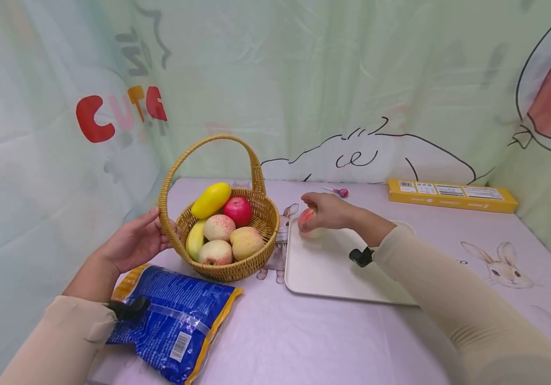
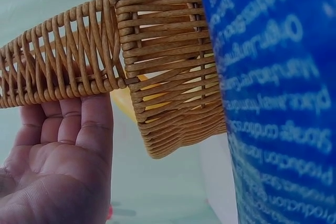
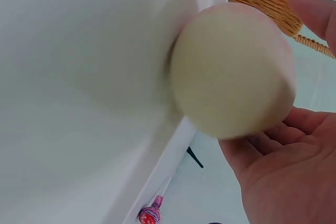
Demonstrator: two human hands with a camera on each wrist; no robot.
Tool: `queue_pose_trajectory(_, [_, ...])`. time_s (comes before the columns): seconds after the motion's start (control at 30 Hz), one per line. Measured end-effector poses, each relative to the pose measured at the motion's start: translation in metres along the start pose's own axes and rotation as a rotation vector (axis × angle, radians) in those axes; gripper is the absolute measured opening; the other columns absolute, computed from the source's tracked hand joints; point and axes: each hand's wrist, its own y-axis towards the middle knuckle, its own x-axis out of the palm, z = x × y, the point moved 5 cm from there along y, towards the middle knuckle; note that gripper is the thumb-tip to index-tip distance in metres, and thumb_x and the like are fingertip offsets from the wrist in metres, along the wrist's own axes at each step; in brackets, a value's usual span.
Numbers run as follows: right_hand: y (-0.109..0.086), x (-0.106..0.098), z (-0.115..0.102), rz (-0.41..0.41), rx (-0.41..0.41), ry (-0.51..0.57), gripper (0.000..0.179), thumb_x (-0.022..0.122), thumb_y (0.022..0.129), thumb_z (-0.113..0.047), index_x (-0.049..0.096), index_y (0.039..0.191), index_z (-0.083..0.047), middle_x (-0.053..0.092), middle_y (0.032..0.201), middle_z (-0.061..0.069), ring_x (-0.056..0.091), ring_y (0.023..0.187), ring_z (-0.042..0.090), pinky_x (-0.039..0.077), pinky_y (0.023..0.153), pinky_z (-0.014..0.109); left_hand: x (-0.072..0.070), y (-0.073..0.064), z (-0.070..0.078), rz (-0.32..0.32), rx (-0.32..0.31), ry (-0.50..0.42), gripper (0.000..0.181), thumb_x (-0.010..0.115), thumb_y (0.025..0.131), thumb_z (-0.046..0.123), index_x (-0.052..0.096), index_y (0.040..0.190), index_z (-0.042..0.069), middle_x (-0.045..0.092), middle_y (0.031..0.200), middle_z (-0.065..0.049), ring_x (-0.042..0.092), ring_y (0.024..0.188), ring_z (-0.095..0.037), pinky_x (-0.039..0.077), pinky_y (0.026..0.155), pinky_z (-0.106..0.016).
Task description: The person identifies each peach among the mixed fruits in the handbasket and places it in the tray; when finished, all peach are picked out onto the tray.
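My left hand (image 1: pixel 137 241) is at the left side of the wicker basket (image 1: pixel 268 243), its fingers passing behind the upright handle (image 2: pixel 63 56). In the left wrist view these fingers look fairly straight. Inside the basket lie a yellow mango-like fruit (image 1: pixel 211 200), a red apple (image 1: pixel 238 212), a yellow banana-like fruit (image 1: pixel 195 240) and several peaches (image 1: pixel 248 243). Another peach (image 3: pixel 231 72) sits at the far left corner of the white tray (image 1: pixel 342 272). My right hand (image 1: pixel 329 212) is around it, fingers partly hidden behind it, while the thumb (image 3: pixel 312 14) stands apart from its surface.
A blue and yellow packet (image 1: pixel 174 315) lies in front of the basket, under my left forearm. Behind the tray is a wrapped lollipop (image 1: pixel 340 192). A long yellow box (image 1: pixel 450 196) lies at the back right. Printed curtains (image 1: pixel 304 80) hang behind the table.
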Motion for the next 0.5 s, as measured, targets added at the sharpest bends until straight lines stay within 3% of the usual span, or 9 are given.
queue_pose_trajectory(0.23, [-0.002, -0.005, -0.002, 0.012, -0.012, 0.007, 0.088, 0.082, 0.085, -0.032, 0.04, 0.155, 0.001, 0.049, 0.156, 0.022, 0.047, 0.146, 0.037, 0.037, 0.12, 0.052, -0.001, 0.0, -0.001, 0.006, -0.008, 0.013, 0.035, 0.025, 0.114, 0.038, 0.052, 0.119, 0.015, 0.069, 0.116, -0.001, 0.065, 0.11, -0.017, 0.052, 0.102, -0.028])
queue_pose_trajectory(0.5, [-0.005, -0.013, -0.02, 0.025, -0.05, 0.028, 0.088, 0.082, 0.085, -0.031, 0.039, 0.155, 0.001, 0.047, 0.158, 0.022, 0.046, 0.146, 0.038, 0.037, 0.12, 0.053, -0.001, 0.0, 0.0, 0.016, -0.008, 0.026, 0.036, 0.025, 0.114, 0.038, 0.05, 0.121, 0.014, 0.068, 0.116, -0.002, 0.064, 0.11, -0.017, 0.052, 0.102, -0.028])
